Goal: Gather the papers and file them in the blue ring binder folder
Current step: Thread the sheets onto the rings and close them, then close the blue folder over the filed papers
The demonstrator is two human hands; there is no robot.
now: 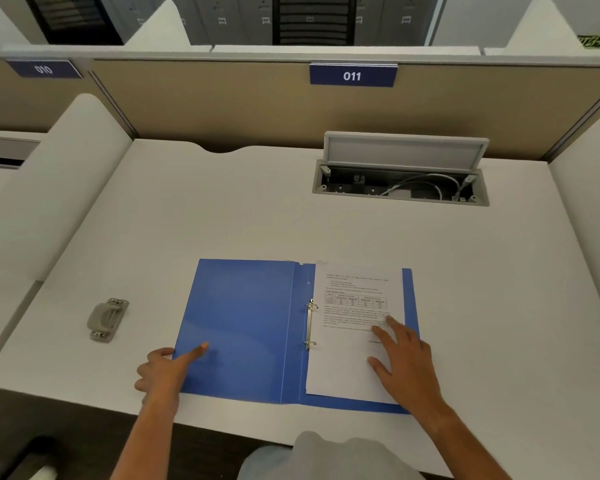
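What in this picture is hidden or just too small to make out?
Head view, the only one:
- Text on the paper: too small and blurred to read.
- Whether the paper's holes sit on the rings: too small to tell.
- Part of the paper: covered by the right hand.
- Binder corner: under the left hand.
- Sockets in the cable box: dark, unclear.

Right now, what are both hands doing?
Left hand: open, finger on the blue folder.
Right hand: open, flat on the paper.

Left hand (167,367) pointing, right hand (404,358) flat
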